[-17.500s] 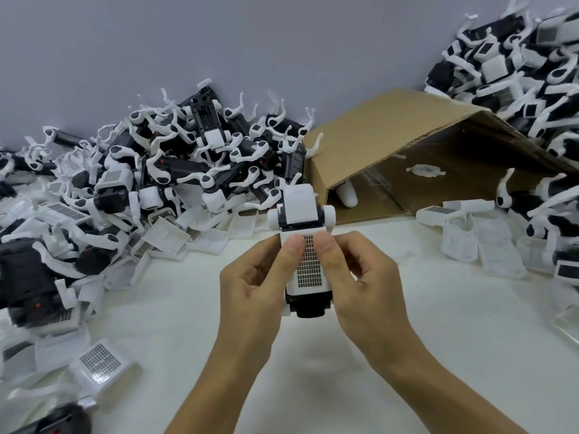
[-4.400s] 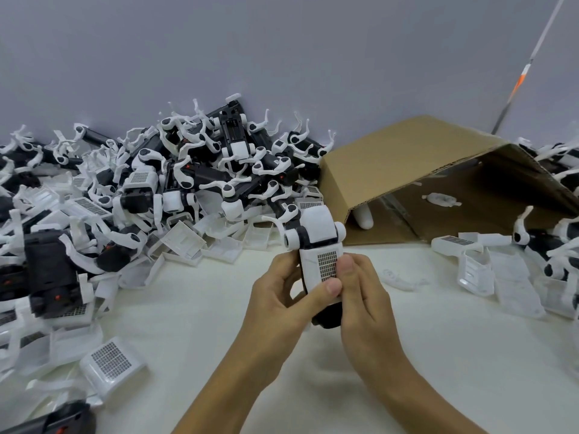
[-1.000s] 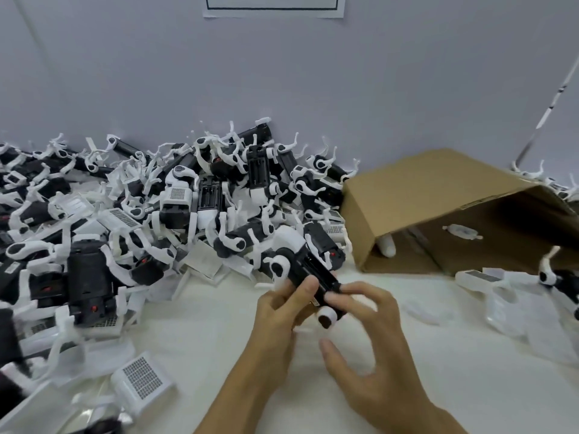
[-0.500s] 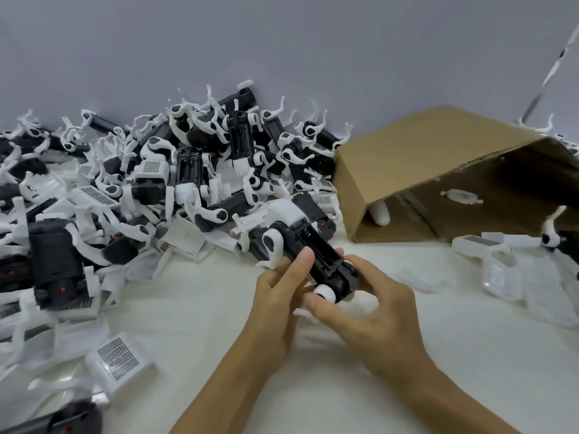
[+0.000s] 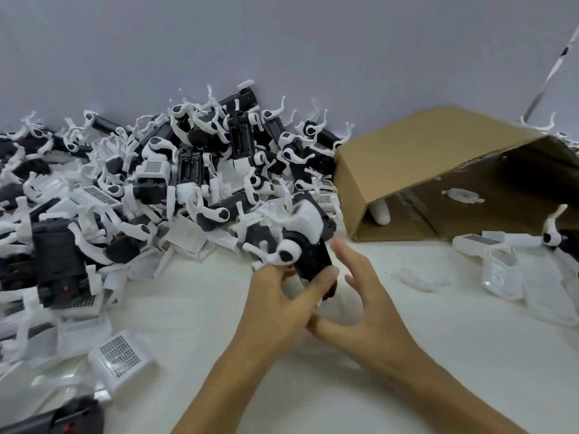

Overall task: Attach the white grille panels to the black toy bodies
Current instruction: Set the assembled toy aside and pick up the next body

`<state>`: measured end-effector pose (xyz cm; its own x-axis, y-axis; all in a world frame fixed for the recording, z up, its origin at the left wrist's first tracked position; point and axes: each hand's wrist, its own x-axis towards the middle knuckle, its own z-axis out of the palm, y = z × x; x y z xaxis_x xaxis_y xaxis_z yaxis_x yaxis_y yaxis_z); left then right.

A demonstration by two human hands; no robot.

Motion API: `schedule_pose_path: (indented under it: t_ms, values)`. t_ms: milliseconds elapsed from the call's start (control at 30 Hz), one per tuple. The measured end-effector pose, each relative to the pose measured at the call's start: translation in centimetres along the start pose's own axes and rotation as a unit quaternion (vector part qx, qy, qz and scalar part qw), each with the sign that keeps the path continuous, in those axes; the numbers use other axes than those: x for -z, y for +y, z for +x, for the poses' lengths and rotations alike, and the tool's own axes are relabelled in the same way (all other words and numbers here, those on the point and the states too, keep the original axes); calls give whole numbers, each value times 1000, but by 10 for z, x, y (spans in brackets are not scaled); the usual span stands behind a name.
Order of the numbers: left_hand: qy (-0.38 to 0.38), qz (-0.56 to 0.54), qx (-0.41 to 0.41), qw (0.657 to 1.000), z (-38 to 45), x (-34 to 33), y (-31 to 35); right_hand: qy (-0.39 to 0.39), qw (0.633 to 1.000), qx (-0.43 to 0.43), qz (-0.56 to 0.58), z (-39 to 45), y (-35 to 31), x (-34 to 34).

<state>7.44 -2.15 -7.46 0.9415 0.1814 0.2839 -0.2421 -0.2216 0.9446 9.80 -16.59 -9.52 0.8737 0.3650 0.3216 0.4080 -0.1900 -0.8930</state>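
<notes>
Right hand (image 5: 366, 305) lets go since half a second back, fingers spread beside the black toy body (image 5: 308, 255). Left hand (image 5: 282, 305) grips it, fingers curled round, above the desk (image 5: 438, 355) near the pile (image 5: 156, 189) along the back edge.

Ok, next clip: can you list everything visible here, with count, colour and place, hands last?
toy body: one, black with white parts, held above the table centre
pile of toy bodies: too many to count, black and white, left against the wall
loose grille panel: one, white, table front left
cardboard box: one, brown, on its side, right
clear plastic pieces: several, whitish, table right
table: one, white
wall: grey, behind
left hand: grips the toy body
right hand: fingers spread, beside the toy body
</notes>
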Motion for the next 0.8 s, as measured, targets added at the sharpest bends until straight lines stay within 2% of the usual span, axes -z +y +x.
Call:
schedule_pose_path:
  t_ms: [100, 167, 233, 267, 533, 667, 800]
  values:
    - [23, 166, -184, 969, 2, 6, 4, -9, 996, 80, 29, -3, -1, 0]
    - [27, 312, -277, 908, 4, 13, 2, 3, 991, 119, 67, -5, -4, 3]
    - [41, 434, -316, 843, 5, 18, 3, 39, 989, 127, 64, -7, -7, 4]
    - [33, 452, -318, 833, 4, 18, 4, 56, 989, 124, 51, -8, -9, 5]
    - [9, 443, -310, 841, 2, 20, 8, 114, 979, 148, -79, -9, -17, 3]
    - [9, 433, -313, 846, 3, 19, 6, 143, 976, 148, -79, -7, -23, 3]
    - [8, 433, -316, 844, 4, 21, 4, 111, 985, 113, -62, -9, -16, 5]
